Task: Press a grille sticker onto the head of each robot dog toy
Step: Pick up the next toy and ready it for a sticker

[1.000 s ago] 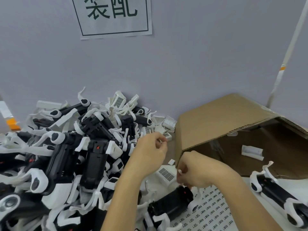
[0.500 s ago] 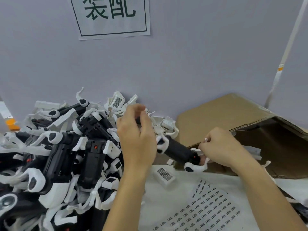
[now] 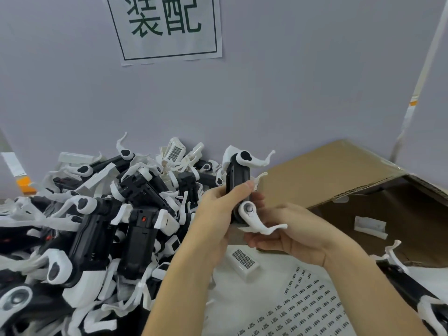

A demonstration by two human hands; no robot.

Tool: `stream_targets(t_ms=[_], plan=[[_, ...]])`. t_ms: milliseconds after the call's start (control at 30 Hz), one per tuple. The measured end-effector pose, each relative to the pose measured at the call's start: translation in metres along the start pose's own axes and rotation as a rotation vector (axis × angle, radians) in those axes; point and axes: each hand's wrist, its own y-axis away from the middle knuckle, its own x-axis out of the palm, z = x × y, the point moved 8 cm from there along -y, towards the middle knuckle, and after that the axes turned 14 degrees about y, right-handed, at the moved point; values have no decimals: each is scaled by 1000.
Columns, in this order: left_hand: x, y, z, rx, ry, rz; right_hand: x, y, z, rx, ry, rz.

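Observation:
A black robot dog toy [image 3: 238, 175] with white legs stands upright between my hands above the table. My left hand [image 3: 215, 214] grips its body from the left, thumb across the front. My right hand [image 3: 288, 234] cups it from below and the right, fingers curled around its lower end and a white leg. On the table below lies a white head piece with a grille sticker [image 3: 243, 260]. A sticker sheet [image 3: 308, 309] with several small printed stickers lies at the lower right.
A big pile of black and white robot dog toys [image 3: 101, 226] fills the left side. An open cardboard box [image 3: 339, 180] lies on its side at right, with another robot dog toy [image 3: 412, 294] in front of it. A grey wall with a paper sign [image 3: 167, 27] stands behind.
The robot dog toy has swung from lying sideways between my hands to standing upright. My left hand moved right and down onto its body; my right hand shifted left beneath it.

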Motion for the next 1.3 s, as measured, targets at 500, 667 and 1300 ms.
stream_targets(t_ms=[500,667,1300], plan=[[-19,-1,-3,33,157,-213,-7,15,48,-513,754,-555],[-14,2,-3,68,152,-149,-5,13,46,-529,772,-503],[-7,1,2,82,117,-166,-2,24,50,-655,712,-763]])
